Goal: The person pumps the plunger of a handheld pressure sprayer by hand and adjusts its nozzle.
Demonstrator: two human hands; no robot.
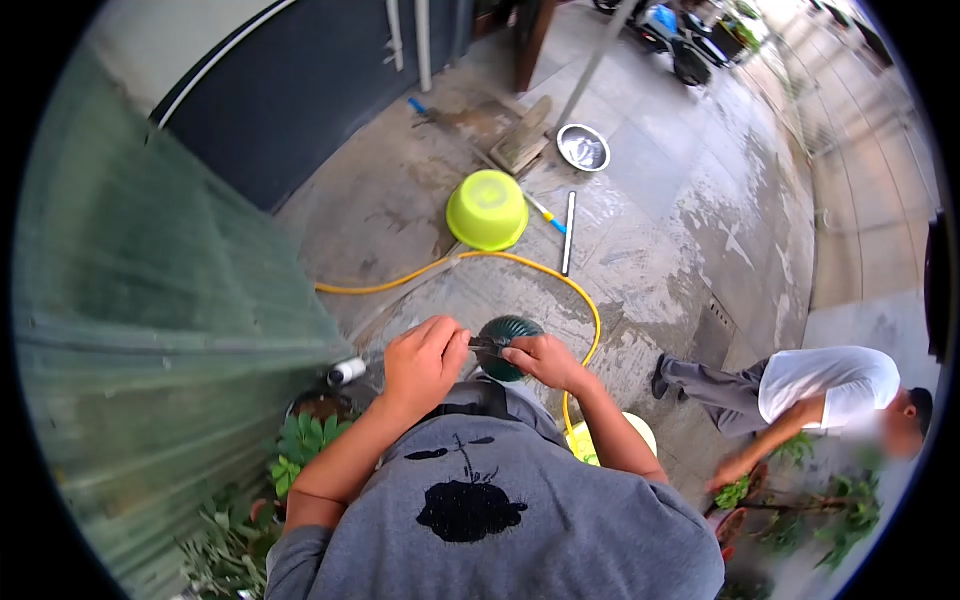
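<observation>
In front of my waist my left hand (pixel 428 362) is closed, with its fingertips at one end of a small dark piece (pixel 487 346). Pinching the other end from the right is my right hand (pixel 545 360). The piece is too small to name, and my fingers hide part of it. Just below and behind it is a dark green, round, ribbed object (pixel 512 328), partly covered by my right hand. I cannot tell whether the small piece touches it.
A yellow hose (pixel 540 265) curves around the wet paving. Ahead are an upturned lime-green basin (pixel 487 210), a metal bowl (pixel 583 148) and a squeegee (pixel 569 235). A green corrugated panel (pixel 180 300) stands left. To the right, a person (pixel 830 388) bends over potted plants (pixel 733 493).
</observation>
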